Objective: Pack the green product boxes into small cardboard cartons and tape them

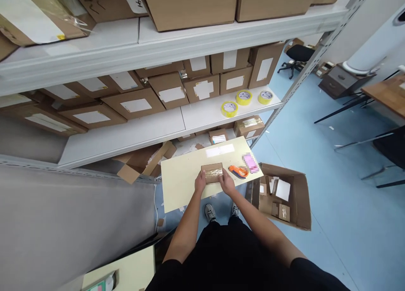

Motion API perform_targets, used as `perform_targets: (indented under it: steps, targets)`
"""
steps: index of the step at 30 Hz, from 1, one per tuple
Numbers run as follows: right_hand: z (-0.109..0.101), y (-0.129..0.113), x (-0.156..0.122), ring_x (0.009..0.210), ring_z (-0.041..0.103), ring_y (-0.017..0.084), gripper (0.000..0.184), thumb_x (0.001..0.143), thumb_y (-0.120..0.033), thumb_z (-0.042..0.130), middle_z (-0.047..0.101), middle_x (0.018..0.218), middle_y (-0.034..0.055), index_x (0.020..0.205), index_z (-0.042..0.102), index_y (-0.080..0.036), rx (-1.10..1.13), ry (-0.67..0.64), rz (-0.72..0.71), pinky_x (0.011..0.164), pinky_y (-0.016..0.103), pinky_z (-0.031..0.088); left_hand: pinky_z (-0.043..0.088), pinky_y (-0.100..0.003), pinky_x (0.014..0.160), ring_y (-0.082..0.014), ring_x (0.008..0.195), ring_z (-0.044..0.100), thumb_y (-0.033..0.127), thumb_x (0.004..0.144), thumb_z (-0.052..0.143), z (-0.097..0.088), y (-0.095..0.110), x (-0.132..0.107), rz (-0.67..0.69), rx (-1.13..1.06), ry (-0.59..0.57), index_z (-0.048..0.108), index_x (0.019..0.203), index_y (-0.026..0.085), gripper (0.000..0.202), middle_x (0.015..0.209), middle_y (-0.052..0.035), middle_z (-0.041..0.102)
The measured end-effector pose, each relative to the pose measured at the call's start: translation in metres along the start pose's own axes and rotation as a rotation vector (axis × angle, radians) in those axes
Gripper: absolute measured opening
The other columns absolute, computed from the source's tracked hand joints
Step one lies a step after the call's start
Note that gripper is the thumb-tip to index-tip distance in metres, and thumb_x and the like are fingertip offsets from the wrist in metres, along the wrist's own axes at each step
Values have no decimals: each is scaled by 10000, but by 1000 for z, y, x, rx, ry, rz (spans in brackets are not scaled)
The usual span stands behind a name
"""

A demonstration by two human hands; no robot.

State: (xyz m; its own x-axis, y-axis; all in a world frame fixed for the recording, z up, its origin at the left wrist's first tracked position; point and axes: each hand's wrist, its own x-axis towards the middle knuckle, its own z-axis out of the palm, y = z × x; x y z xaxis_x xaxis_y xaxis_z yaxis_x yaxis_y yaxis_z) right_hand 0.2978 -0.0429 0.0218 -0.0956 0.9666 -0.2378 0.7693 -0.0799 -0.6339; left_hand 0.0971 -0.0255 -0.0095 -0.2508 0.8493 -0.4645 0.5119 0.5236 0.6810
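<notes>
A small brown cardboard box (212, 168) with shiny clear tape across its top is held between my two hands over a pale yellow board (180, 181). My left hand (200, 182) grips its left end, and my right hand (227, 182) grips the right end. To the right of my right hand lies an orange tape cutter (238, 171) with a dark edge. Beside that is a pink item (251, 162), blurred out in the picture. A white paper label strip (220, 150) lies on the board behind the box.
Three rolls of yellow tape (229, 109) sit on the middle shelf (209, 113), in front of several labelled cartons (171, 89). A large open carton (300, 198) with small boxes inside stands on the floor at right. An open carton (139, 160) sits at left under the shelf.
</notes>
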Motion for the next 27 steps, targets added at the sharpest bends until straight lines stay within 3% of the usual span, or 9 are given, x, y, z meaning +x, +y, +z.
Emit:
perform_targets:
  steps: [5, 10, 12, 14, 17, 19, 21, 24, 27]
  targets:
    - [4, -14, 0, 1440, 548, 273, 606, 1096, -369, 280, 525, 1606, 154, 1646, 368, -129, -71, -29, 76, 1167, 341, 430, 502, -398, 1062, -316, 1289, 662, 635, 1065, 285, 0, -1, 2, 9, -35, -25, 652, 1388, 232, 633, 1381, -121, 720]
    - [1, -18, 12, 1479, 509, 297, 715, 1095, -505, 289, 496, 1608, 228, 1642, 323, -46, -31, -64, 134, 1150, 341, 431, 507, -384, 1063, -299, 1277, 674, 573, 1079, 307, 5, 0, 1, 37, -77, -18, 635, 1394, 235, 567, 1375, -116, 722]
    - [2, -22, 16, 1500, 479, 299, 745, 1079, -554, 311, 495, 1601, 245, 1605, 374, -31, 29, -31, 168, 1146, 346, 434, 510, -378, 1064, -294, 1265, 681, 523, 1082, 337, 5, -3, -1, 34, -110, -26, 640, 1384, 212, 528, 1365, -124, 726]
    - [4, -27, 21, 1436, 541, 299, 697, 1067, -575, 298, 578, 1527, 230, 1511, 503, -78, 110, -10, 206, 1117, 359, 456, 520, -377, 1055, -294, 1244, 691, 472, 1078, 369, 2, -8, -4, 25, -171, -27, 640, 1381, 185, 497, 1357, -139, 728]
    - [8, -31, 27, 1205, 666, 295, 627, 1035, -635, 281, 743, 1256, 158, 1227, 664, -177, 293, 39, 238, 1034, 370, 496, 534, -347, 1043, -263, 1247, 692, 420, 1060, 432, -12, -21, -9, 63, -326, 19, 576, 1463, 205, 480, 1385, -112, 716]
    - [18, -32, 31, 1100, 685, 288, 586, 987, -691, 351, 768, 1121, 110, 1082, 673, -211, 441, 112, 217, 998, 373, 508, 525, -319, 1062, -235, 1294, 666, 365, 1021, 517, -25, -32, -11, 123, -433, 70, 513, 1521, 225, 518, 1446, -85, 680]
    - [36, -32, 33, 1102, 688, 285, 520, 919, -690, 486, 768, 1117, 93, 1065, 665, -225, 572, 152, 176, 1007, 380, 512, 502, -314, 1100, -231, 1346, 628, 273, 952, 605, -38, -43, -12, 166, -467, 104, 496, 1527, 218, 587, 1499, -85, 640]
    - [68, -31, 33, 1255, 656, 301, 522, 809, -587, 655, 734, 1288, 126, 1180, 667, -218, 623, 102, 159, 1102, 411, 486, 474, -360, 1142, -271, 1361, 609, 151, 845, 667, -53, -62, -12, 122, -340, 108, 543, 1473, 175, 640, 1486, -124, 641]
    - [94, -30, 32, 1396, 580, 319, 623, 777, -514, 693, 648, 1460, 155, 1315, 654, -202, 552, 65, 143, 1186, 452, 438, 454, -377, 1168, -285, 1375, 593, 127, 821, 660, -59, -79, -12, 75, -223, 113, 529, 1482, 160, 675, 1491, -134, 631]
